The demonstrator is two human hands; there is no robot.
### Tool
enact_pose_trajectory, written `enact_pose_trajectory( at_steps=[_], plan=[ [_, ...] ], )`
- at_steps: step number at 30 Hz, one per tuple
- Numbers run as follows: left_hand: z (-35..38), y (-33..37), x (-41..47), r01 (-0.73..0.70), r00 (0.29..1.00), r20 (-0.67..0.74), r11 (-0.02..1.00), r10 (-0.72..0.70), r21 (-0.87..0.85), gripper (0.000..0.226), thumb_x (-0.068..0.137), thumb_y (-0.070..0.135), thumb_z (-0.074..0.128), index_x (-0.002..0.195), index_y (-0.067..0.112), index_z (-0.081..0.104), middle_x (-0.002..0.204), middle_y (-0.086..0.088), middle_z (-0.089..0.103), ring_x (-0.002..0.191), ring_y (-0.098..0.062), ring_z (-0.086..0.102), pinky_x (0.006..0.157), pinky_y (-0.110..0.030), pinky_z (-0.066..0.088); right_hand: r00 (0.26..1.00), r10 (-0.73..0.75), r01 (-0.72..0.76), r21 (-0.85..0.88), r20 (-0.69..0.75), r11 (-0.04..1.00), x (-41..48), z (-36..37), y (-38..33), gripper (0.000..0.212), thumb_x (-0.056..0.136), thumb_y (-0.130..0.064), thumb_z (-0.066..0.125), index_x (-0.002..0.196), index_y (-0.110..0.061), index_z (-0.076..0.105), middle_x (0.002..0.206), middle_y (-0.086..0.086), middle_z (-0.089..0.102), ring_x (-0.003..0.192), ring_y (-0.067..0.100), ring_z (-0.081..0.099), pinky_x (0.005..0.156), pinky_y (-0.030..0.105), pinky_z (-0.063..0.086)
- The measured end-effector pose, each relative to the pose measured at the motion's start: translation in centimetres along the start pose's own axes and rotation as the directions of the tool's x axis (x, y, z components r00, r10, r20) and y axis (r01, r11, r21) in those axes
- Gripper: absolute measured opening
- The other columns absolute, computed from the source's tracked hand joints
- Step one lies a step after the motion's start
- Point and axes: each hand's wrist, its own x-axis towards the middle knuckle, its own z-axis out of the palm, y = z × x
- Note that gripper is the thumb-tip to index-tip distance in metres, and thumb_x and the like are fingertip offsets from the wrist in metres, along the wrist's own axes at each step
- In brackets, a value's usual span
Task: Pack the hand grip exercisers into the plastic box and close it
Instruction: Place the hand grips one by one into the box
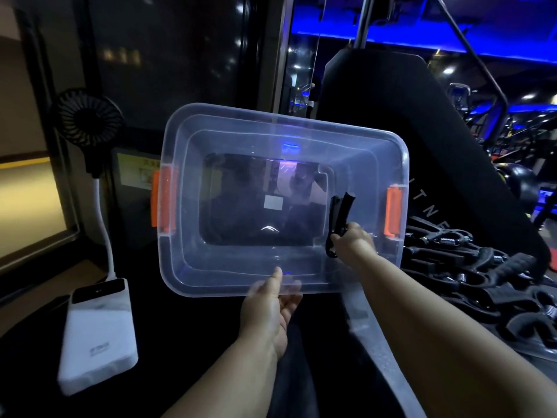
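A clear plastic box [180, 206] with orange latches [393, 211] on both short sides is tilted up so its open mouth faces me. My left hand [271, 309] grips its near rim from below, thumb over the edge. My right hand [352, 239] reaches into the box at the right, shut on one black hand grip exerciser [339, 218] held upright. A pile of several black hand grip exercisers [470, 267] with metal springs lies on the dark surface right of the box. A clear lid [370, 336] lies partly under my right forearm.
A white power bank [99, 336] lies at the lower left, with a small black fan [87, 119] on a white neck plugged into it. A black padded gym machine [422, 122] stands behind the box. The work surface is dark.
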Motion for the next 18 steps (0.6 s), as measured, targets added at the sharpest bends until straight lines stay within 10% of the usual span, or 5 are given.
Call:
enact_pose_trajectory(
  at_steps=[18],
  plan=[
    [0.5, 0.2, -0.7, -0.041, 0.999, -0.028, 0.998, 0.043, 0.057, 0.019, 0.090, 0.028, 0.061, 0.091, 0.010, 0.055, 0.063, -0.004, 0.072, 0.047, -0.009, 0.064, 0.065, -0.027, 0.043, 0.997, 0.060, -0.057, -0.053, 0.055, 0.997, 2.1, 0.5, -0.5, 0.038, 0.085, -0.028, 0.068, 0.113, -0.003, 0.064, 0.110, 0.017, 0.067, 0.103, 0.030, 0.063, 0.078, 0.029, 0.046]
  ],
)
